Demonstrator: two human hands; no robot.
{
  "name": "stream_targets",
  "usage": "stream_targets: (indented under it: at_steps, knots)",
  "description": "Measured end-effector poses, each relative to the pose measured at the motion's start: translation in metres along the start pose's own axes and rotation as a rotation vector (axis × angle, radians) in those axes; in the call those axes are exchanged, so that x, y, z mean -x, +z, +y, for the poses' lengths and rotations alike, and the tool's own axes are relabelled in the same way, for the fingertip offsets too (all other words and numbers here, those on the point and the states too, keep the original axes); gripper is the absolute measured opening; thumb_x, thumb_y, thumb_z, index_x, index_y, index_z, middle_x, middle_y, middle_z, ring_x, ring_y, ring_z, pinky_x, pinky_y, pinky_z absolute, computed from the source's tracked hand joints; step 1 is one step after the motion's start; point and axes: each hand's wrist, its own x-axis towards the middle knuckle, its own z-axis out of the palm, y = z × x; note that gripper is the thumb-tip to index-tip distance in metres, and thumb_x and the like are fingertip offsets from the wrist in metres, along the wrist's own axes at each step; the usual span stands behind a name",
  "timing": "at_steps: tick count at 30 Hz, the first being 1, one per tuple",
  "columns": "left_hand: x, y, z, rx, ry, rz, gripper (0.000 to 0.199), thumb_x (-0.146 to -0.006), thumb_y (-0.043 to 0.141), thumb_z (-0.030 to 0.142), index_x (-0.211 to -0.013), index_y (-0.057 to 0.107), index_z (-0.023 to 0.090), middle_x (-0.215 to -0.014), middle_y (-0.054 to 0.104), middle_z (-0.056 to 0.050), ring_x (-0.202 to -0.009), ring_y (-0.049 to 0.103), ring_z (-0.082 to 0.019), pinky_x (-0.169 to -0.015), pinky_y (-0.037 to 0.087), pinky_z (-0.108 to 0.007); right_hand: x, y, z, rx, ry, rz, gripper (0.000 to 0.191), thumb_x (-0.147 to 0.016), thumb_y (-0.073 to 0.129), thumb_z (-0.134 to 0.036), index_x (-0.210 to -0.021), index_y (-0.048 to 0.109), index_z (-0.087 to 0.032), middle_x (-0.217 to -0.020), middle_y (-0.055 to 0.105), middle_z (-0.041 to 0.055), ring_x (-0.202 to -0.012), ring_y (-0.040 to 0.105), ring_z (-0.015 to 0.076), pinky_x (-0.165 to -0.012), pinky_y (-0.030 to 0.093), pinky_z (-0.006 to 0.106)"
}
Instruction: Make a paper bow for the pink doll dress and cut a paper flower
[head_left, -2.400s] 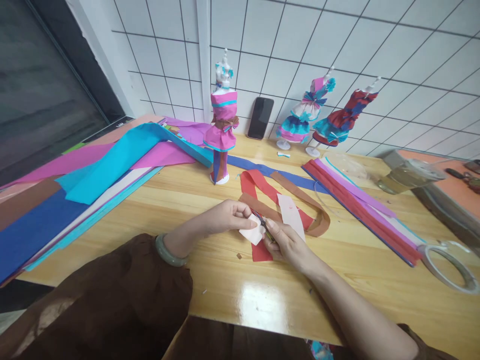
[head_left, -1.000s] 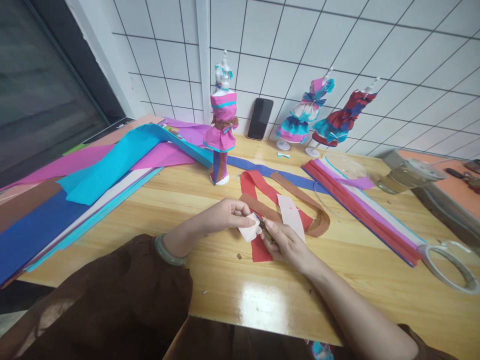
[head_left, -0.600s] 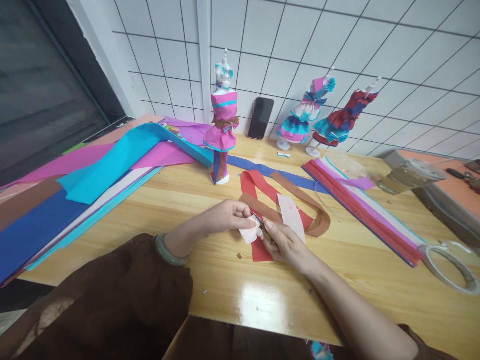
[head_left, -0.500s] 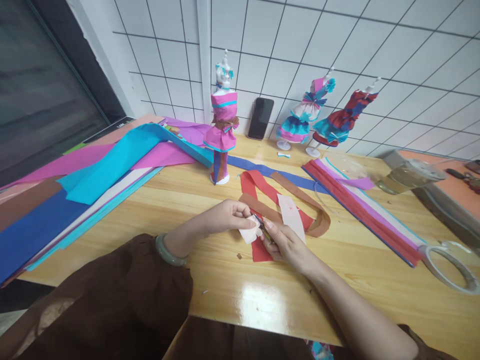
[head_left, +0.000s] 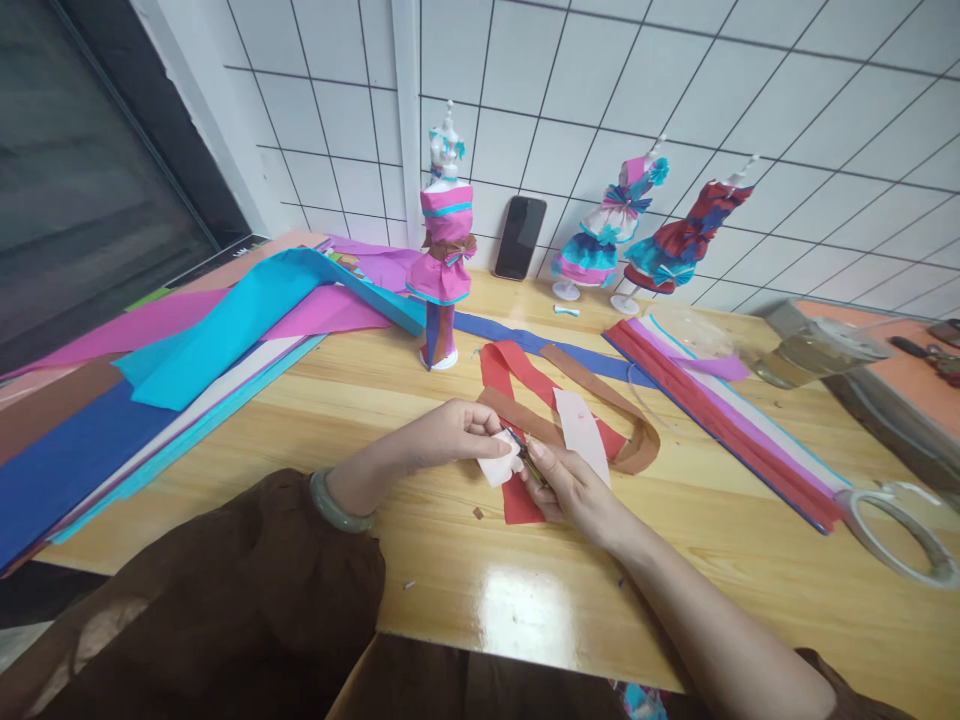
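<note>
My left hand [head_left: 469, 432] pinches a small piece of white paper [head_left: 498, 470], its right side scalloped. My right hand [head_left: 562, 482] is closed around small scissors [head_left: 534, 468], whose dark blades lie against the paper's upper right edge. Beneath and behind the hands lie a red paper strip [head_left: 523, 503], a curled brown strip [head_left: 643, 445] and a pale pink strip [head_left: 581, 425]. The handles of the scissors are mostly hidden by my fingers.
A dress form in pink paper [head_left: 442, 270] stands behind my hands, near a phone [head_left: 520, 238] leaning on the wall. Two more dressed forms [head_left: 604, 235] [head_left: 697, 232] stand right. Paper sheets [head_left: 225, 320] cover the left; folded strips [head_left: 727, 425], a tape roll [head_left: 900, 540] and a pitcher [head_left: 821, 350] lie right.
</note>
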Motion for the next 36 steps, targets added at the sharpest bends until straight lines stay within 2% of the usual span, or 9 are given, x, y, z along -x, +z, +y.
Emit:
stream_targets:
  at_steps: [5,16,26,36]
  knots:
    - [-0.0010,-0.0001,-0.0011,0.037,-0.001,-0.005,0.024,-0.069,0.063,0.034,-0.072,0.052,0.013,-0.075,0.064,-0.006,-0.069,0.059,-0.014,-0.060,0.041,-0.024,0.0006,-0.0002,-0.0021,0.015,-0.004,-0.001,0.043,-0.088,0.026,-0.054,-0.068,0.040,-0.018,-0.047,0.025,-0.0077,-0.040,0.022,0.0067,-0.039,0.017,0.021]
    - [-0.0015,-0.0017,-0.0030,0.064,-0.008,-0.003,0.023,-0.070,0.063,0.033,-0.075,0.054,0.012,-0.073,0.062,-0.004,-0.066,0.057,-0.012,-0.060,0.041,-0.022,-0.0002,0.0004,-0.0040,0.031,-0.016,0.012,0.041,-0.089,0.026,-0.052,-0.070,0.040,-0.018,-0.048,0.029,-0.0073,-0.040,0.024,0.0068,-0.039,0.018,0.021]
    - [-0.0006,-0.0003,-0.0003,0.007,-0.013,-0.012,0.024,-0.070,0.063,0.035,-0.071,0.054,0.012,-0.077,0.066,-0.008,-0.072,0.061,-0.016,-0.062,0.043,-0.025,-0.0015,0.0009,-0.0011,0.041,-0.023,0.006,0.045,-0.088,0.026,-0.054,-0.062,0.037,-0.019,-0.046,0.027,-0.0069,-0.039,0.023,0.0068,-0.037,0.018,0.021]
    - [0.0001,-0.0005,0.0029,0.100,-0.017,0.045,0.026,-0.068,0.065,0.034,-0.077,0.057,0.011,-0.077,0.066,-0.007,-0.068,0.059,-0.013,-0.063,0.043,-0.025,-0.0017,-0.0014,0.0015,0.047,-0.026,0.028,0.041,-0.089,0.027,-0.051,-0.071,0.043,-0.018,-0.045,0.030,-0.0075,-0.039,0.027,0.0069,-0.038,0.021,0.020]
